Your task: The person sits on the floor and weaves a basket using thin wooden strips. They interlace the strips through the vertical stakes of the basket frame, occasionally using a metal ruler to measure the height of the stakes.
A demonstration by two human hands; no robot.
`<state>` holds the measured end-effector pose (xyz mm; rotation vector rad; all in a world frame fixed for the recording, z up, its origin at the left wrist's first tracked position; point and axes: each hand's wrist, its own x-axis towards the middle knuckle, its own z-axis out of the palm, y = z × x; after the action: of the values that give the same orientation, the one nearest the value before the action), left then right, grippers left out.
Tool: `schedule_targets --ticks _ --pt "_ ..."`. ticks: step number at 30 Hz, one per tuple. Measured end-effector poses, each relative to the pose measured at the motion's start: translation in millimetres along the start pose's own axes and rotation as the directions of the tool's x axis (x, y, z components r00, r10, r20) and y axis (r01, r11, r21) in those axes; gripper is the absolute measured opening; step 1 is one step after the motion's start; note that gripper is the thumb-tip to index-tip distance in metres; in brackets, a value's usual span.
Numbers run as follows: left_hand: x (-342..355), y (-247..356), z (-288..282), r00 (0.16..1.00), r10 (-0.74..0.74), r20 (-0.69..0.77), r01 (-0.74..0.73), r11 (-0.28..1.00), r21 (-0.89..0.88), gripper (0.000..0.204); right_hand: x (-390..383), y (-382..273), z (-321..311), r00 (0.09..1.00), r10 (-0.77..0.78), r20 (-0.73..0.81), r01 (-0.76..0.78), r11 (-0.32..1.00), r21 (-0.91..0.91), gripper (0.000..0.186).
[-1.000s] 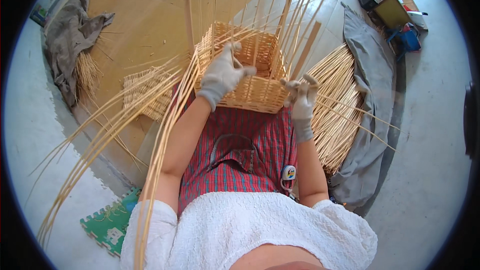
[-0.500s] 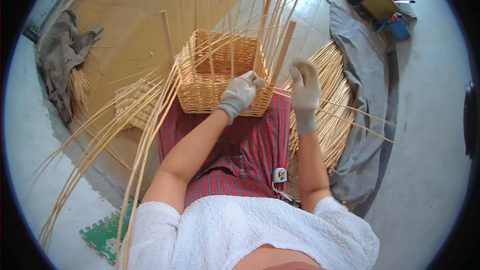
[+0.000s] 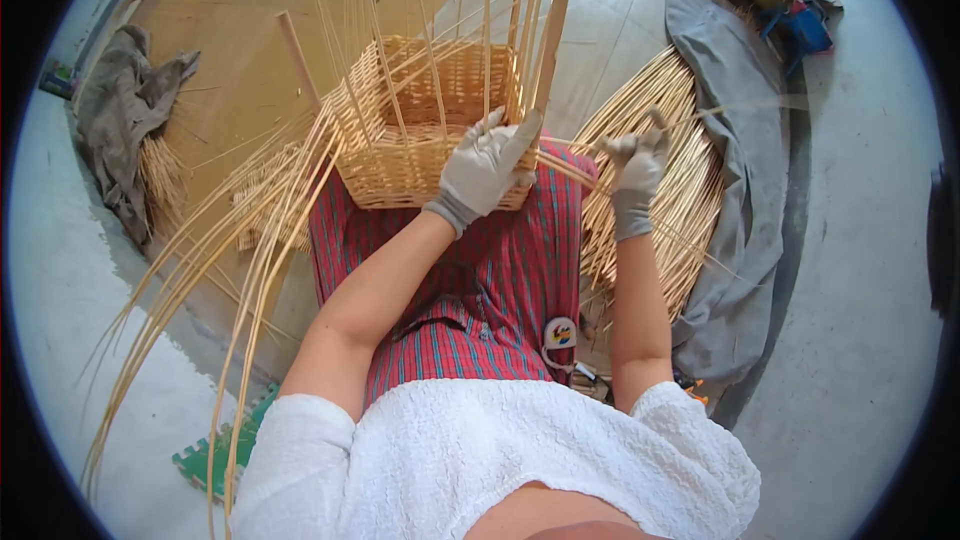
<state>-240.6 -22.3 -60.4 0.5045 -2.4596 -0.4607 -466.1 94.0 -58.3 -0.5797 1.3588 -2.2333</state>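
A partly woven wicker basket (image 3: 385,178) rests on my lap, tilted a little, with thin rods and wooden stakes rising from its walls. My left hand (image 3: 482,168), in a pale glove, grips its near wall close to the right corner, beside a flat wooden stake (image 3: 551,55). Off to the right, my gloved right hand (image 3: 637,168) closes on a wicker rod (image 3: 568,166) that runs out from that corner. The rod's loose end looks blurred beyond the hand. Long rods (image 3: 240,285) trail from the basket's left side.
A large bundle of rods (image 3: 665,230) lies at right beside a grey cloth (image 3: 745,200). Another grey cloth (image 3: 130,105) covers a smaller bundle at left. A woven piece (image 3: 262,202) lies left of my lap. A blue container (image 3: 805,32) stands at the far right.
My right hand has come down and to the right and now grips a rod, whose end swings upward. My left hand has shifted its fingers at the corner. The basket has tilted slightly.
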Motion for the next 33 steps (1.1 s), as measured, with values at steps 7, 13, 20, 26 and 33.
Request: schedule_targets --ticks 7,13,20,26,33 --pt "5.6 11.7 14.5 0.965 -0.204 0.164 0.176 0.969 0.171 0.086 -98.8 -42.3 109.4 0.749 -0.307 0.587 0.644 0.542 -0.539 0.041" --pt "14.2 32.2 -37.6 0.957 -0.244 -0.159 0.103 0.795 -0.598 0.043 -55.1 -53.6 129.4 0.923 0.07 0.379 0.018 0.975 -0.223 0.041" --pt "-18.7 -38.7 -71.6 0.859 -0.503 -0.098 0.187 0.485 -0.854 0.037 -27.4 -27.7 103.8 0.88 0.282 0.383 0.257 0.395 -0.882 0.043" --pt "130.6 15.4 -59.4 0.85 -0.521 -0.073 0.222 0.481 -0.848 0.039 -44.9 13.4 110.0 0.949 -0.127 0.29 0.312 0.223 -0.923 0.033" --pt "116.0 -4.8 -12.2 0.885 -0.428 0.183 0.368 0.405 -0.837 0.039 -22.6 42.1 94.1 0.978 -0.025 0.208 0.209 0.157 -0.965 0.031"
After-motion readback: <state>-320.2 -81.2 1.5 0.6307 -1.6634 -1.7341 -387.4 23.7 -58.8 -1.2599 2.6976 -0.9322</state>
